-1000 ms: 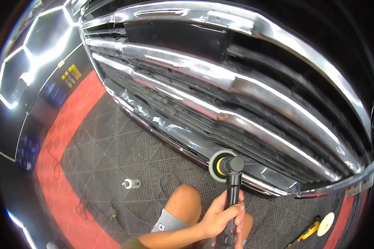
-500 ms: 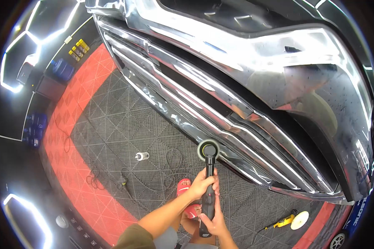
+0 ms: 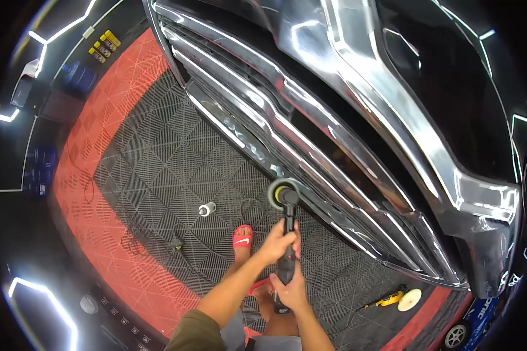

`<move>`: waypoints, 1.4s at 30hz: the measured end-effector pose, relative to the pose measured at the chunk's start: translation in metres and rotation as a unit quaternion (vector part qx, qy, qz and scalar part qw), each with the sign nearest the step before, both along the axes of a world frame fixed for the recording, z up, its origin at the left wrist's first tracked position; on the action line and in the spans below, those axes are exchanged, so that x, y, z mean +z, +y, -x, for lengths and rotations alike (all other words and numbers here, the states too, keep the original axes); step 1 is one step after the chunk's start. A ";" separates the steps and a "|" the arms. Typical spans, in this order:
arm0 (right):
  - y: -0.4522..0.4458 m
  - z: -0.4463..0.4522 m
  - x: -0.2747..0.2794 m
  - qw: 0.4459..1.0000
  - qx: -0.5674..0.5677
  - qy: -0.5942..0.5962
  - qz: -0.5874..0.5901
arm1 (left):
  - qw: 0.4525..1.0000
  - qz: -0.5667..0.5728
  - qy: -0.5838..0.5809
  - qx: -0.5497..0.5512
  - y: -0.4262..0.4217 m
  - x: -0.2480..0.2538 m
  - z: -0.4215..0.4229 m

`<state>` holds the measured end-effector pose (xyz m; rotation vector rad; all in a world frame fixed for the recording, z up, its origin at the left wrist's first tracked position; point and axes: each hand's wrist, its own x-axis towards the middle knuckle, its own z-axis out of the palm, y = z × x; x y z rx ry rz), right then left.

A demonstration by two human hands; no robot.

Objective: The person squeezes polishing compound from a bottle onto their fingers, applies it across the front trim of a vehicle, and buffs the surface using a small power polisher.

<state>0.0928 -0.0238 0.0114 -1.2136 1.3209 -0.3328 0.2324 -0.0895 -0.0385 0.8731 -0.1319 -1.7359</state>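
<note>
A black handheld polisher (image 3: 286, 263) with a round pad (image 3: 277, 190) is held upright in front of me. My left hand (image 3: 278, 243) is wrapped round its neck, just below the head. Lower down, my right hand (image 3: 291, 290) grips the handle. The pad is at the lower edge of a car's front grille (image 3: 310, 167); whether it touches cannot be told. Chrome bars cross the grille, and the shiny bodywork (image 3: 404, 111) rises behind it.
A white bottle (image 3: 206, 209) lies on the grey floor mat (image 3: 158, 158). A yellow polisher (image 3: 390, 299) with a white pad rests at the lower right. Cables and a connector (image 3: 177, 242) lie left of my feet. Blue water jugs (image 3: 79, 77) stand by the left wall.
The view has pulled back and risen, showing more bodywork and my red slippers. My right hand now shows lower on the handle. The polisher has shifted left in view.
</note>
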 end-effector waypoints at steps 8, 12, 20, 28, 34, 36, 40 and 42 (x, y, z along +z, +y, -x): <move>0.006 -0.019 0.015 0.998 -0.052 0.029 -0.036 | 0.999 -0.020 0.011 -0.027 -0.002 0.008 -0.009; -0.012 -0.072 0.012 0.999 -0.026 0.040 0.009 | 0.999 -0.047 -0.021 -0.014 -0.020 0.013 -0.062; 0.004 -0.043 0.010 0.996 -0.090 0.005 0.001 | 0.995 -0.054 -0.054 -0.069 -0.017 0.015 -0.024; -0.004 -0.082 0.022 0.994 -0.093 0.005 -0.053 | 0.974 -0.052 -0.215 -0.054 0.007 0.043 -0.052; 0.008 -0.105 0.011 0.986 -0.157 -0.015 0.054 | 0.986 -0.064 -0.117 -0.099 -0.003 0.043 -0.070; 0.000 -0.095 0.045 0.986 -0.166 0.012 -0.020 | 0.980 -0.072 -0.105 -0.153 -0.003 0.046 -0.058; 0.002 -0.116 0.045 0.975 -0.222 0.000 -0.012 | 0.975 -0.036 -0.101 -0.197 -0.010 0.048 -0.068; 0.000 -0.138 0.042 0.972 -0.234 0.004 -0.004 | 0.978 -0.021 -0.112 -0.176 -0.014 0.043 -0.088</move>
